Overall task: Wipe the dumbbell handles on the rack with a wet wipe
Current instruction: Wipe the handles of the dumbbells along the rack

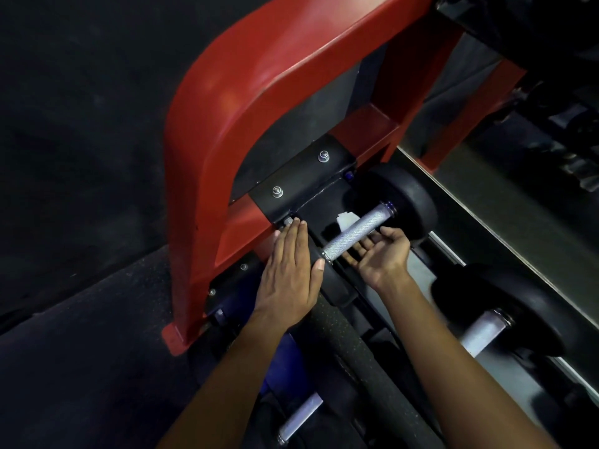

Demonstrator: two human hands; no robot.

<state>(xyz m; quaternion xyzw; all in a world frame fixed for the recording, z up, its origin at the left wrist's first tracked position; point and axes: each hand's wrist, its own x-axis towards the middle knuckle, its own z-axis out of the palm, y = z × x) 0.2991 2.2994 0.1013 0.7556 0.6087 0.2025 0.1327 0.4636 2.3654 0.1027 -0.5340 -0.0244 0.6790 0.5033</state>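
Left hand point(290, 267) lies flat, fingers straight, bracing the near dumbbell head point(334, 280) on the red rack point(227, 124). Right hand point(381, 254) cups under the knurled handle point(355, 231), fingers loosely curled; the wet wipe point(344, 220) peeks out behind. Next, probably, sliding the wipe along the bar.

Dim overall, the dark floor point(81, 124) nearly black. Light from above leaves a soft sheen on the red rack frame point(259, 76) and glints on the knurled dumbbell handle point(356, 230). Edges bend from wide-angle distortion; the right side looks smeared.
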